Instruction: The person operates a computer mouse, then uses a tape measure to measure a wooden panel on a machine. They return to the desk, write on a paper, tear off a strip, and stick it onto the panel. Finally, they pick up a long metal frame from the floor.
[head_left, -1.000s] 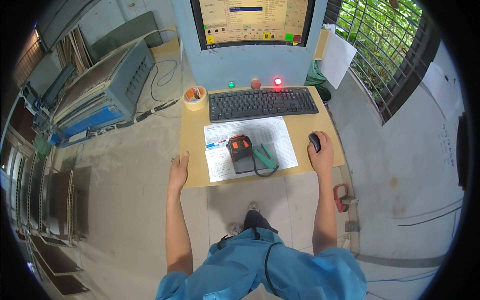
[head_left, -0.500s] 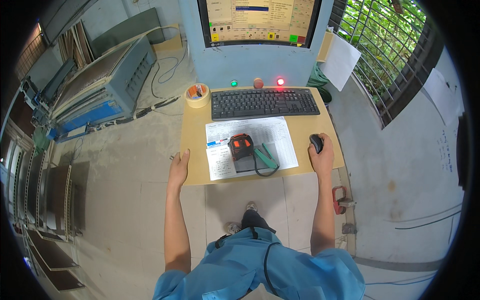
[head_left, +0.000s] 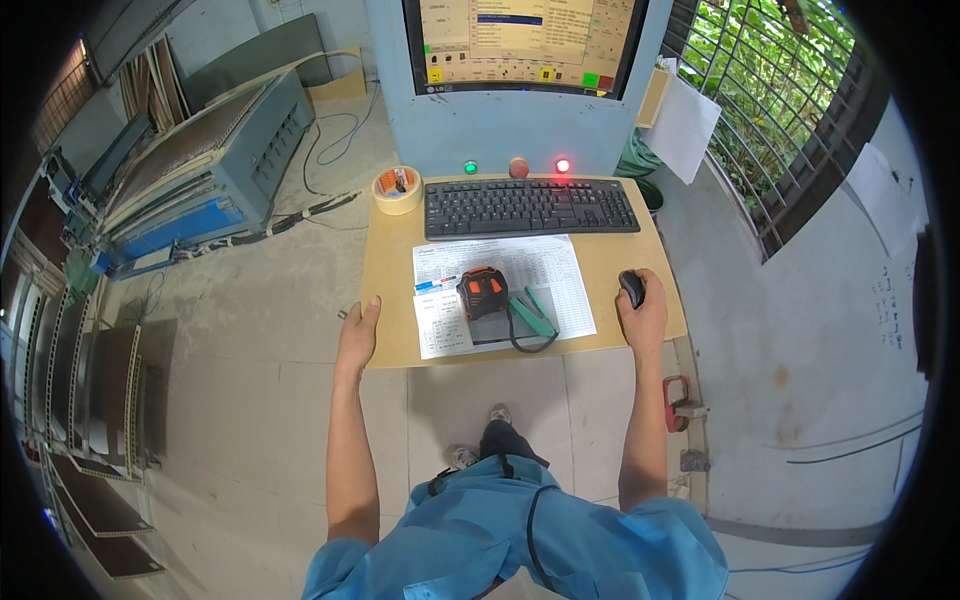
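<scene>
My right hand (head_left: 645, 315) is closed over a black computer mouse (head_left: 631, 288) at the right side of the small yellow-tan desk (head_left: 395, 270). At the desk's left edge is my left hand (head_left: 357, 338), its thumb up along the edge and its other fingers curled and mostly hidden. A small greyish bit shows beside those fingers, too small to name. Between my hands lie printed sheets (head_left: 560, 265), and on them a black-and-orange tape measure (head_left: 484, 292) with a dark strap and a green-handled tool (head_left: 534, 315) whose kind I cannot make out.
A black keyboard (head_left: 530, 207) lies along the desk's far side, with a tape roll (head_left: 397, 190) to its left. Behind stands a blue cabinet with a lit monitor (head_left: 520, 45) and a red emergency button (head_left: 518, 168). A barred window is at right; a blue-grey machine (head_left: 215, 165) is at left.
Hardly anything differs. The whole picture has shifted very slightly; both hands keep their places, the right on the mouse and the left at the desk edge.
</scene>
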